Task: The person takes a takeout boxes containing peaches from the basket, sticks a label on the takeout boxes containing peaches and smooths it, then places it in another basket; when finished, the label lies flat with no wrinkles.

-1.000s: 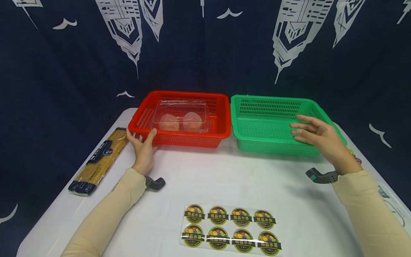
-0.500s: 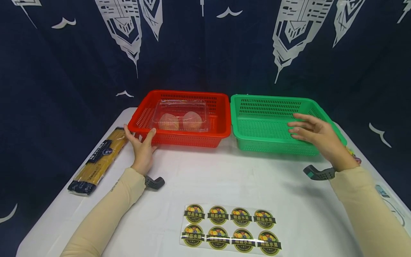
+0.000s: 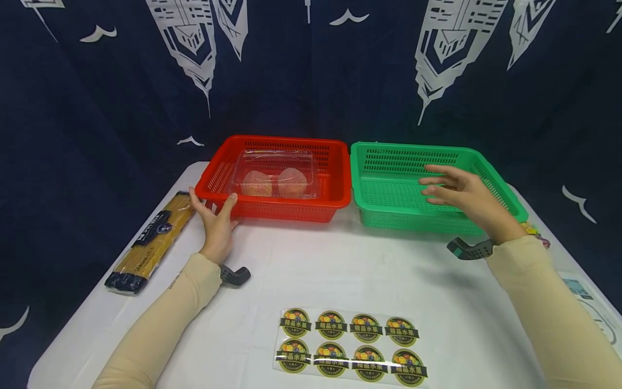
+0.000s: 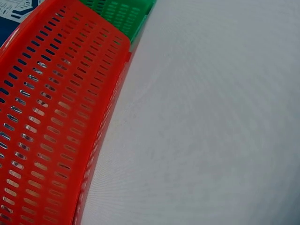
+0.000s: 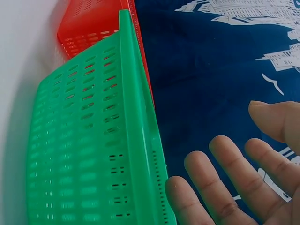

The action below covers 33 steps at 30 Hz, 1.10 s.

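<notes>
At the red basket's near-left corner, my left hand, touching, grip indeterminable; right of that basket, the green basket and my wide-spread, empty right hand. Apparent step: reaching; next requires right-hand contact.

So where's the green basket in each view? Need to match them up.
Head: green basket right of centre, at the far side of the table.
Left wrist: only part of it, cut off by the top edge, left of centre.
Right wrist: large, in the left half, running down to the bottom edge.
Shared landmark: red basket, next to it in all three views.
</notes>
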{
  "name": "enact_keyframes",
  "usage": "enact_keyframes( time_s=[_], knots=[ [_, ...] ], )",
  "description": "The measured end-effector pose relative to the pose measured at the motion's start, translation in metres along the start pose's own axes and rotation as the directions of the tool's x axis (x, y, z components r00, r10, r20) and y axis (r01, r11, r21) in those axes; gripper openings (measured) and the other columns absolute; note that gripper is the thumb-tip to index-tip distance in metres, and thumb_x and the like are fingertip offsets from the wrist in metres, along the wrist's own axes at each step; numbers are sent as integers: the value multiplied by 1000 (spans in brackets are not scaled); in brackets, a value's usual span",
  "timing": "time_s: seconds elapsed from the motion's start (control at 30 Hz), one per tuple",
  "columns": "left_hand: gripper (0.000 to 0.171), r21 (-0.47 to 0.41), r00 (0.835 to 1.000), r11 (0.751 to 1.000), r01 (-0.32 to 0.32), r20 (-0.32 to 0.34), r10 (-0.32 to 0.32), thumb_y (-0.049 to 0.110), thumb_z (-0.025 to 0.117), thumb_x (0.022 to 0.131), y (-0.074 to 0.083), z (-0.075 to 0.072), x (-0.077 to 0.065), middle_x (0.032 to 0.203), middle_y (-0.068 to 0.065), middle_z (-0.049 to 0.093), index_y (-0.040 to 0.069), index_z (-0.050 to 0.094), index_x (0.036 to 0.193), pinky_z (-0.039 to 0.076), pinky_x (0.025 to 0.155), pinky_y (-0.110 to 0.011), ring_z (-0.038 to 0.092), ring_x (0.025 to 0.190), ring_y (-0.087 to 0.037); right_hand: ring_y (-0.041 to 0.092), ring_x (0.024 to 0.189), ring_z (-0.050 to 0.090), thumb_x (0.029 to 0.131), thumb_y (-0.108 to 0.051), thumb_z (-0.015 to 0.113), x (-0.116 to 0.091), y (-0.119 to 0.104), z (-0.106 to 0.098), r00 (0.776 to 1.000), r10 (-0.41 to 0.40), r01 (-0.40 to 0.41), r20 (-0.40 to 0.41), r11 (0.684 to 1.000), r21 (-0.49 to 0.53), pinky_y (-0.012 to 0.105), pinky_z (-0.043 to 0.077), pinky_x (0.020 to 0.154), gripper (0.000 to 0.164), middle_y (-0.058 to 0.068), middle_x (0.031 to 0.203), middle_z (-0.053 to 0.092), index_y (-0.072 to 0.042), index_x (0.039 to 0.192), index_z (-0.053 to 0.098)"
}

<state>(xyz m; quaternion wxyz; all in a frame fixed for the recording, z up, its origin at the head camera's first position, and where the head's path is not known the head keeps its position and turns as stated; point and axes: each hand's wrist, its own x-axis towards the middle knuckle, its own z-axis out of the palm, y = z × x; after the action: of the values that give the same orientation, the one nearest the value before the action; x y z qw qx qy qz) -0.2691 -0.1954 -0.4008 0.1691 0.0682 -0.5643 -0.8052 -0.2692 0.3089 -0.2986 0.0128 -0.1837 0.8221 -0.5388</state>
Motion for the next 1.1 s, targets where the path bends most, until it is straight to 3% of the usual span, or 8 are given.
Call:
enact_keyframes(
  time_s=[0.23, 0.5, 0.8, 1.1],
  knots=[
    [110, 15, 1000, 1000, 4, -3, -4, 24, 70, 107, 0, -1, 0, 175, -3, 6, 53, -19, 165, 39, 121, -62, 26, 159, -27, 4, 110, 72, 110, -14, 65, 14, -6, 6, 999, 32, -32, 17, 998, -47, 27, 62, 93, 57, -15, 130, 70, -4, 163, 43],
    [109, 22, 1000, 1000, 5, -23, -4, 23, 70, 107, 0, -1, 0, 175, -2, 8, 52, -17, 166, 39, 121, -62, 26, 158, -25, 4, 114, 71, 111, -18, 65, 29, -12, 13, 996, 25, -20, 87, 998, -53, 27, 62, 94, 58, -5, 137, 69, -3, 163, 43],
    [110, 26, 1000, 1000, 16, -24, -16, 24, 72, 106, -3, -2, 3, 176, -1, 8, 54, -16, 166, 40, 122, -60, 26, 159, -25, 6, 114, 71, 111, -18, 63, 45, -16, 26, 990, 33, -29, 141, 999, -31, 27, 62, 93, 59, -10, 131, 69, 0, 163, 41],
    [111, 26, 1000, 1000, 12, -11, -12, 24, 71, 106, -3, -3, 2, 176, 0, 7, 53, -18, 166, 40, 122, -58, 25, 159, -24, 7, 114, 71, 111, -16, 63, 65, -22, 43, 983, 84, -84, 163, 996, -4, 29, 61, 96, 59, 14, 148, 62, -1, 164, 40]
  ],
)
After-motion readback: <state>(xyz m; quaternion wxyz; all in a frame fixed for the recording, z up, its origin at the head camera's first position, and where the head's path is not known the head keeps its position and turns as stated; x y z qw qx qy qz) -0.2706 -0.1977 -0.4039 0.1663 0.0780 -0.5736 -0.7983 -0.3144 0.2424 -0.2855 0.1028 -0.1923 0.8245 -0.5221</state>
